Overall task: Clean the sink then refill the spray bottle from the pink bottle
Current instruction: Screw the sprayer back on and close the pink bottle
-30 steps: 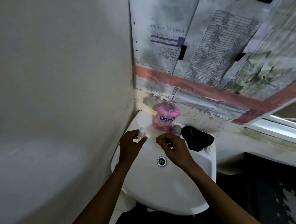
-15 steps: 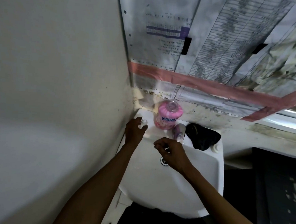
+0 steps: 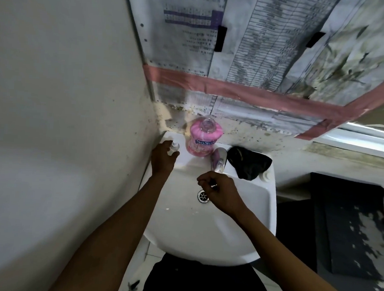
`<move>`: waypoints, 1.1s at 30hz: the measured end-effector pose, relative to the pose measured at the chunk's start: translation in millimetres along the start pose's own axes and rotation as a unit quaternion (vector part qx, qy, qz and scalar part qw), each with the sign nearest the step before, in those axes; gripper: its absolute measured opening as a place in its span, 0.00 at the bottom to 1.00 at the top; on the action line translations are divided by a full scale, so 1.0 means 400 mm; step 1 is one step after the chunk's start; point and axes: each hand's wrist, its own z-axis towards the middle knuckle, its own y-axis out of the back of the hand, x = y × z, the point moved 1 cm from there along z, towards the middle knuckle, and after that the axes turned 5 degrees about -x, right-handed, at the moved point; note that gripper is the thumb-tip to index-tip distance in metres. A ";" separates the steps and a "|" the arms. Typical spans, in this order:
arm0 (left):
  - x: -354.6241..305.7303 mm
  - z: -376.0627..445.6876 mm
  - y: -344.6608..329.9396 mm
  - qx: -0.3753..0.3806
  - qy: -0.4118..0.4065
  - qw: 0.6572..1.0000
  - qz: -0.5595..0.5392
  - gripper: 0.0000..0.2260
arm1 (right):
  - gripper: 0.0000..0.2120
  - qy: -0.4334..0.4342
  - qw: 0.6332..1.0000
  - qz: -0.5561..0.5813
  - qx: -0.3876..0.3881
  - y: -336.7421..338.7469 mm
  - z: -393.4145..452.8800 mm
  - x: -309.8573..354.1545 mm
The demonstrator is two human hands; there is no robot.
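The pink bottle (image 3: 205,139), uncapped, holding pink liquid and labelled "SoSoft" as far as it reads, stands on the sink (image 3: 207,232)'s back ledge toward the left corner. Just left of it the left hand (image 3: 163,158) curls its fingers round the small white spray bottle (image 3: 174,146), contents unseen. The right hand (image 3: 220,194) hovers over the drain (image 3: 203,195), fingers curled, seemingly pinching something small and dark.

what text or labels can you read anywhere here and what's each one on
"SoSof", the end cut off: blue label on the round pink plastic bottle at the back of the white sink.
Printed tables on the grey paper sheets taped to the wall: too small and blurred to read.
No other text is legible.
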 end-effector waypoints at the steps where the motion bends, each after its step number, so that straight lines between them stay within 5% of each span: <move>1: 0.000 -0.002 0.001 0.004 0.005 1.000 -0.005 0.22 | 0.06 -0.005 1.000 0.003 -0.002 0.003 -0.001 -0.006; 6: 0.014 -0.014 0.012 0.017 0.068 0.997 -0.009 0.26 | 0.05 -0.004 1.000 0.002 -0.014 0.021 -0.009 -0.029; 11: 0.040 -0.102 0.012 -0.045 0.084 0.995 0.026 0.10 | 0.05 -0.011 0.999 -0.003 -0.051 0.059 -0.036 -0.065; 15: 0.054 -0.192 -0.021 -0.023 0.094 0.995 0.028 0.06 | 0.02 -0.035 0.995 -0.015 -0.094 0.116 -0.050 -0.107; 24: -0.107 -0.298 -0.080 -0.071 -0.017 0.997 0.018 0.20 | 0.02 -0.120 0.977 -0.037 -0.171 0.240 -0.031 -0.238; 33: -0.248 -0.365 -0.159 -0.054 -0.161 0.985 -0.020 0.05 | 0.16 -0.157 0.971 -0.048 -0.174 0.329 0.010 -0.359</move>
